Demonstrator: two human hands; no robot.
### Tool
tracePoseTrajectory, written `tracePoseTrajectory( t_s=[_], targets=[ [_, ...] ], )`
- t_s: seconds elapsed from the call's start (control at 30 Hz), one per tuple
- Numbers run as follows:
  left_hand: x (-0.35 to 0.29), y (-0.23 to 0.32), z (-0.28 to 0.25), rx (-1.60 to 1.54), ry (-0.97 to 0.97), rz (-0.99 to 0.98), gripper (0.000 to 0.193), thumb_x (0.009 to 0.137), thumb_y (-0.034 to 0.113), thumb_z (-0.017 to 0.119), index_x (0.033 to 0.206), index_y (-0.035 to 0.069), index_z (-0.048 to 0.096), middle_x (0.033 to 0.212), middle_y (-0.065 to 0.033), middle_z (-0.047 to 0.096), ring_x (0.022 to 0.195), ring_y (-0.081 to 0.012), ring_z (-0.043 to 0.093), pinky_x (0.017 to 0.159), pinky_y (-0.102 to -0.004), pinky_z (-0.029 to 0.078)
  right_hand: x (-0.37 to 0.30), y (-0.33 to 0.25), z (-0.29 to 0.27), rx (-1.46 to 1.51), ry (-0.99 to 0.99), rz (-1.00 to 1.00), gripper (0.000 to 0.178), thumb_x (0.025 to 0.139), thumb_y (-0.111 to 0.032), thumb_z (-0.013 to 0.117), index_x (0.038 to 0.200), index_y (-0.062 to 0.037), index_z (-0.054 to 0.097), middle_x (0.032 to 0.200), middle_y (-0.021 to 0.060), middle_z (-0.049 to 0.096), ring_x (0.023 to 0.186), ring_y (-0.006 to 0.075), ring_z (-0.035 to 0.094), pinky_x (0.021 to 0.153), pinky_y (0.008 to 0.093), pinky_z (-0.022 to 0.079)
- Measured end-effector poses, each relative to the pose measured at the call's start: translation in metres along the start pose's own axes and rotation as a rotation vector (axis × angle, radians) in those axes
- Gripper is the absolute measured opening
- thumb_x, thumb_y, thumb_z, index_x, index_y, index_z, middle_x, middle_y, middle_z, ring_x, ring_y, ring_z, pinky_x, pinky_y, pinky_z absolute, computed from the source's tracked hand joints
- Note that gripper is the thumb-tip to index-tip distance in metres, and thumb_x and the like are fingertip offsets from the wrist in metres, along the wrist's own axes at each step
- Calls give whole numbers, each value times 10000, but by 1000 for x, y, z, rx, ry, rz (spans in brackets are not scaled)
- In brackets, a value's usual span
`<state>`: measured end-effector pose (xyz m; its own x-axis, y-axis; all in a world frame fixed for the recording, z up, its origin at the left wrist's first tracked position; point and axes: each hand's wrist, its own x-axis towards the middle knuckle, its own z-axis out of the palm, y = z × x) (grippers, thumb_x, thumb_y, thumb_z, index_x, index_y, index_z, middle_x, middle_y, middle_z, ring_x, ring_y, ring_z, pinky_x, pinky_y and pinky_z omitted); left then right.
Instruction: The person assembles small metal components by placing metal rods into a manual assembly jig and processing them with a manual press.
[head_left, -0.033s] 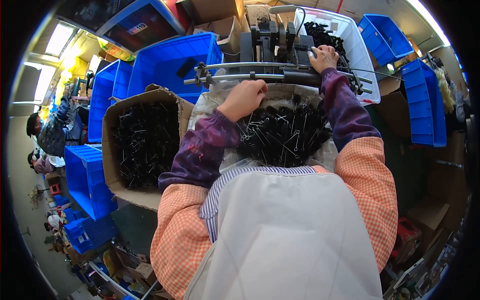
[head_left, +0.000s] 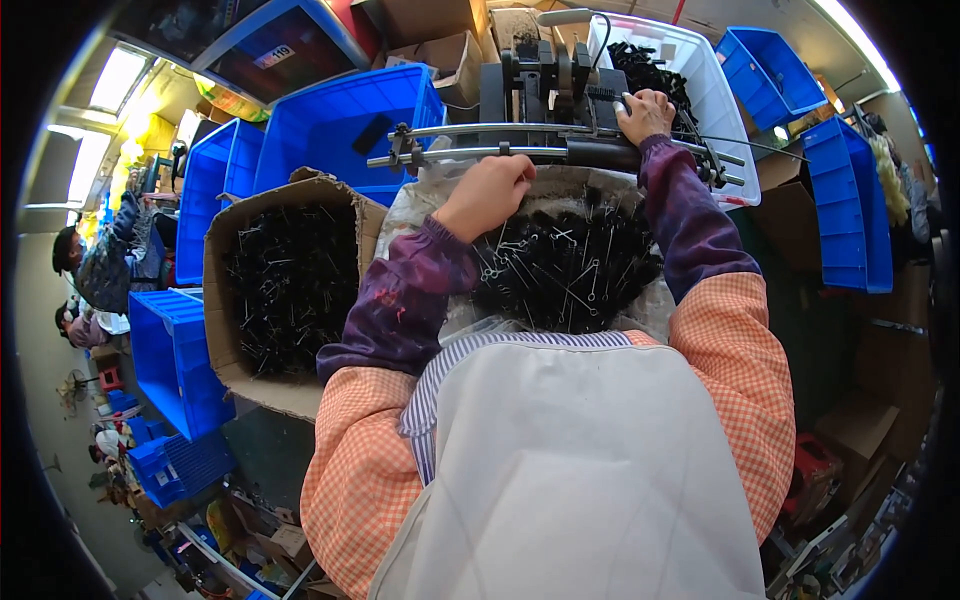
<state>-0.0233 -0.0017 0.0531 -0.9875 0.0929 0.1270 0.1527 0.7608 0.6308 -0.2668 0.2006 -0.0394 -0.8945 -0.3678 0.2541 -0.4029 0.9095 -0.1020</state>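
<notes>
My left hand (head_left: 487, 197) is closed, fingertips curled together just under the front metal rod (head_left: 455, 156) of a dark bench machine (head_left: 545, 85). Whatever those fingertips pinch is hidden from me. Farther right, my right hand (head_left: 648, 116) rests at the machine's right side with its fingers bent inward; what lies under them cannot be made out. A pale covering shows on one of its digits. Below both hands, a heap of black-bristled brushes (head_left: 570, 265) with thin looped wire stems lies on a whitish sheet (head_left: 412, 205).
At left stands a cardboard box (head_left: 225, 350) full of similar wire-stemmed black pieces. Behind it is a blue bin (head_left: 310, 130) with a dark object inside. A white bin (head_left: 735, 150) holding black pieces sits beyond my right hand. More blue bins (head_left: 845, 210) stand right.
</notes>
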Motion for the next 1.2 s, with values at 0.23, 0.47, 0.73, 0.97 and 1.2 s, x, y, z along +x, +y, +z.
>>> tracePoseTrajectory(
  t_s=[0.23,0.47,0.73,0.97,1.2],
  targets=[
    [9,24,-11,-247,160,17,151,774,81,599,899,-2,584,772,-164,623,727,-303,614,648,-350,474,-2,-39,4,11,17,-49,328,839,-383,472,991,-149,644,1058,68,549,1076,267,416,900,438,274],
    [9,30,-2,-230,146,-16,187,796,89,610,956,-5,583,749,-107,632,669,-163,605,624,-272,475,-4,-79,7,-20,-32,-40,299,859,-310,441,1010,-129,625,1077,81,552,1103,248,416,928,456,245],
    [9,10,5,-381,247,-71,170,755,63,653,893,-23,606,744,-113,634,654,-162,604,611,-271,475,-2,-33,-13,-53,-108,-36,294,832,-278,459,1032,-125,611,1097,99,554,1089,257,475,911,459,294],
    [16,10,18,-513,189,-108,147,759,59,650,876,-25,622,731,-110,640,634,-144,607,596,-259,476,30,10,-14,-232,-242,-35,261,845,-244,437,1043,-143,573,1054,108,606,976,279,592,842,449,404],
    [25,14,30,-537,224,-71,112,809,12,611,912,-30,604,788,-45,637,713,-85,614,637,-211,509,11,57,-54,28,109,186,366,821,-313,577,1099,-80,530,1024,193,589,908,312,606,760,433,487]
  ],
)
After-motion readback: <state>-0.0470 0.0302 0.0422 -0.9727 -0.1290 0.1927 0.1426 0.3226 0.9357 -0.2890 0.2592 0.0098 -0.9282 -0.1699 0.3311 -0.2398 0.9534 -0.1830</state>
